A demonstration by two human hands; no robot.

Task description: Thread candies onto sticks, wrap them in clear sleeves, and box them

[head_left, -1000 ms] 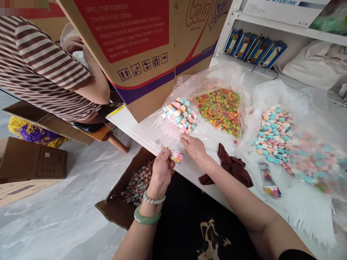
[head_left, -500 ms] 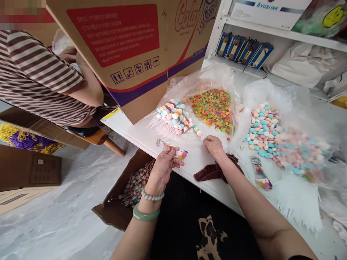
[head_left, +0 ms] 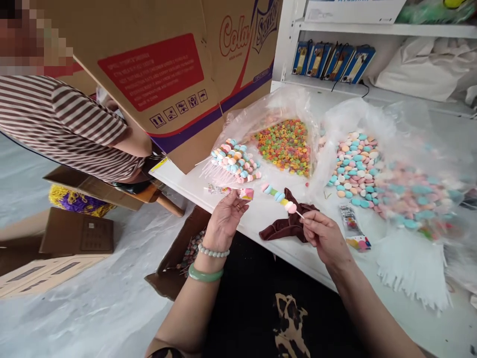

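Observation:
My left hand (head_left: 228,214) pinches a small clear printed wrapper (head_left: 244,194) over the table's front edge. In my right hand (head_left: 322,231) is the stick of a candy skewer (head_left: 279,197), strung with pink, blue, green and yellow pieces and tilted up to the left. A pile of similar candy skewers (head_left: 236,161) lies behind my left hand. Beneath and behind the held skewer is a dark brown cloth (head_left: 286,228). Right of my right hand lies another printed wrapper (head_left: 352,226).
Open plastic bags hold ring candies (head_left: 286,146) and pastel candies (head_left: 357,169). White sticks (head_left: 413,273) lie at the right. A large carton (head_left: 179,64) stands at the back left, beside a person in a striped shirt (head_left: 74,129). Below is a box of skewers (head_left: 167,258).
My right hand has moved right and toward me, bringing the skewer away from the pile. My left hand still holds the wrapper. The camera view has shifted somewhat.

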